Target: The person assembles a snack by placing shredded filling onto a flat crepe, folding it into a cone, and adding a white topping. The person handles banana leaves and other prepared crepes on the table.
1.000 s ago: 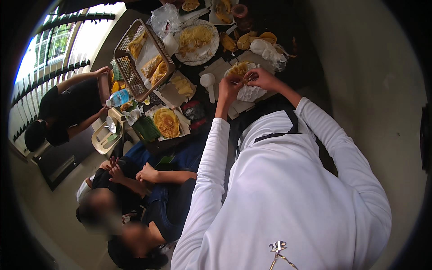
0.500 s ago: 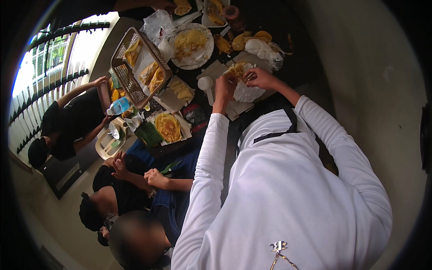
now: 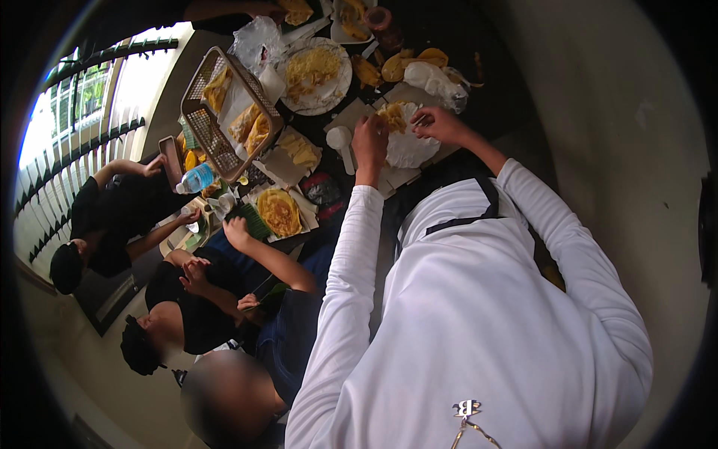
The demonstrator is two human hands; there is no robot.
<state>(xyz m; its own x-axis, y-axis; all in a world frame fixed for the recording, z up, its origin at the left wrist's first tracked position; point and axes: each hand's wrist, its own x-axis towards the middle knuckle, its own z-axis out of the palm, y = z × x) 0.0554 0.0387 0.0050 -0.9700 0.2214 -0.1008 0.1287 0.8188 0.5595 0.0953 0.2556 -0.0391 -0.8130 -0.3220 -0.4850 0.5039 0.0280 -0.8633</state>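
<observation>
A white, thin round wrapper [image 3: 410, 152] lies on a piece of cardboard on the dark table. Yellow, shredded-looking filling [image 3: 393, 116] rests on its far left part. My left hand [image 3: 371, 144] is closed at the left edge of the filling; its fingertips are partly hidden, and I cannot make out what they grip. To the right, my right hand [image 3: 443, 126] is closed in a pinch just above the wrapper, with a small pale thing at the fingertips, too small to name. A white scoop [image 3: 339, 138] lies left of my left hand.
Farther off are a plate [image 3: 338, 88] of yellow shreds, a plastic bag [image 3: 432, 81] and orange-yellow peels [image 3: 404, 67]. Leftward stand a plastic basket [image 3: 202, 133] with wrapped food, a water bottle [image 3: 196, 178] and a yellow flat round [image 3: 279, 212]. Several people work at the left.
My right hand has drawn slightly away from the filling, and the wrapper shows more between my hands. A co-worker's hand at the left has reached forward to the green leaf.
</observation>
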